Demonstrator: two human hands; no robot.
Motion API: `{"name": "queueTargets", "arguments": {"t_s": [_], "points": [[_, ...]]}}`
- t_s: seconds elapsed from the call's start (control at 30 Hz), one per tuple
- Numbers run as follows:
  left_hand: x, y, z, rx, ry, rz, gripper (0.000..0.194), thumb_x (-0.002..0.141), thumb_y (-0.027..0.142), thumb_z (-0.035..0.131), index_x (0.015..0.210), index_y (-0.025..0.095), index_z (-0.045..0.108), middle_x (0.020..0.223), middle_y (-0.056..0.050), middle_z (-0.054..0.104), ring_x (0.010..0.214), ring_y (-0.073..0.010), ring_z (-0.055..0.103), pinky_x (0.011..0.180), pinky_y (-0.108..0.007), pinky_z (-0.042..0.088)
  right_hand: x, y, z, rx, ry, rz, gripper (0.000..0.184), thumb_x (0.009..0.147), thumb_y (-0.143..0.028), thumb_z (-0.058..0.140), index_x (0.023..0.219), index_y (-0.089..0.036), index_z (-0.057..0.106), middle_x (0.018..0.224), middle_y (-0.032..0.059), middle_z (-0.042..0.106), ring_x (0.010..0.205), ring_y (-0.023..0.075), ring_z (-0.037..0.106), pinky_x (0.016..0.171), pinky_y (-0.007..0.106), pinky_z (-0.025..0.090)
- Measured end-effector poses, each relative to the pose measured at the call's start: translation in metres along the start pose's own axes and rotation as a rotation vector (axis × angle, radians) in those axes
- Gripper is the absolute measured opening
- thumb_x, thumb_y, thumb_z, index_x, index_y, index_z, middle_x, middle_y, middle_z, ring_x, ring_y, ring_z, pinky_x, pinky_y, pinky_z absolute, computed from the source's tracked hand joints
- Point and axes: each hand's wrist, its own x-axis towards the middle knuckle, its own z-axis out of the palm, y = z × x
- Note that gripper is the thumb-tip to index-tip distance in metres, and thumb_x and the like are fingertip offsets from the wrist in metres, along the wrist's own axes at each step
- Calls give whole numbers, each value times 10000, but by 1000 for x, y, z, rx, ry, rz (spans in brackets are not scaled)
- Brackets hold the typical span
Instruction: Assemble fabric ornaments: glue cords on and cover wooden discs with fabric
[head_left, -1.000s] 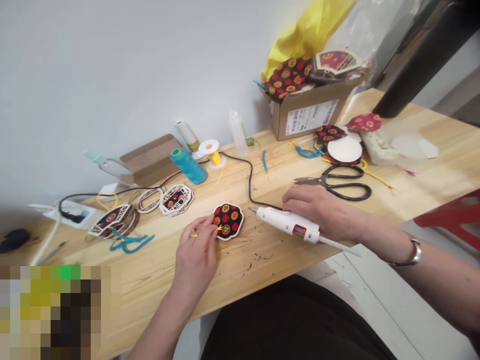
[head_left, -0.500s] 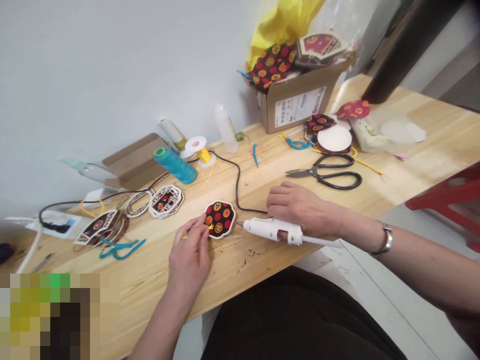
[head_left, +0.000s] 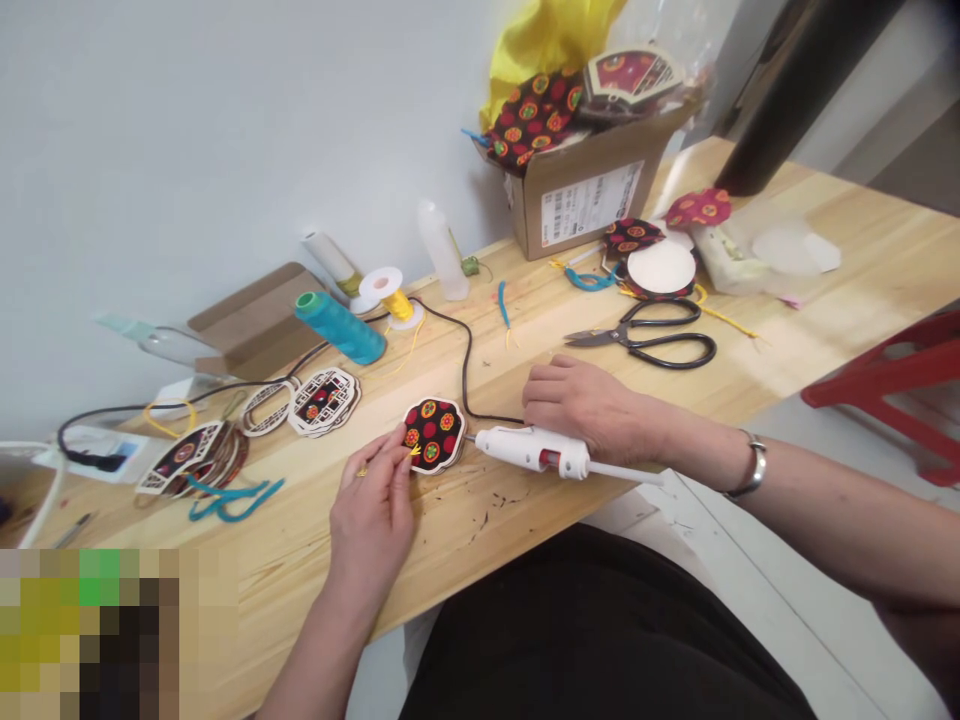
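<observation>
My left hand (head_left: 375, 490) is closed at the left edge of a scalloped wooden piece (head_left: 433, 432) faced with black fabric in a red and yellow flower print. Its fingertips pinch by a short yellow cord end (head_left: 415, 452) on that piece. My right hand (head_left: 566, 400) is wrapped round a white hot glue gun (head_left: 525, 450), which lies on its side low over the table. The gun's metal nozzle points left at the piece's right edge, and a glue stick (head_left: 626, 472) juts from its back. The fingers hide the gun's handle.
Black-handled scissors (head_left: 645, 335) lie beyond my right hand. A teal thread cone (head_left: 341, 328), a yellow cord spool (head_left: 394, 298) and a carton (head_left: 581, 195) stand along the wall. Lattice-cut wooden pieces (head_left: 324, 402) lie left. The gun's black cable (head_left: 469, 360) crosses the table.
The whole view has shifted slightly left and up. The nozzle appears a little closer to the piece's right edge. Both hands keep the same hold.
</observation>
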Motion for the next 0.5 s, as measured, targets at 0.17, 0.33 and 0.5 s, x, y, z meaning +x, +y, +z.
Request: {"name": "queueTargets", "arguments": {"t_s": [0.17, 0.33, 0.5], "points": [[-1, -1, -1, -18, -3, -26, 194, 928, 278, 429, 979, 218, 607, 1191, -79, 665, 1087, -222, 575, 950, -420, 477, 0, 2, 1, -24, -3, 12, 155, 865, -274, 486, 742, -184, 516, 797, 50, 566, 766, 190, 421, 668, 330, 265], [-1, -2, -1, -29, 4, -45, 191, 925, 283, 434, 966, 223, 611, 1176, -62, 674, 1085, -217, 579, 947, -410, 478, 0, 2, -1, -26, 18, 22, 173, 866, -280, 498, 722, -185, 512, 788, 52, 570, 756, 185, 420, 660, 327, 256], [0, -1, -1, -42, 0, -66, 192, 924, 287, 432, 949, 227, 612, 1170, -57, 677, 1084, -216, 580, 950, -401, 475, 0, 1, -1, -36, 11, 29, 186, 867, -298, 512, 719, -185, 513, 785, 50, 572, 757, 185, 425, 659, 326, 250]]}}
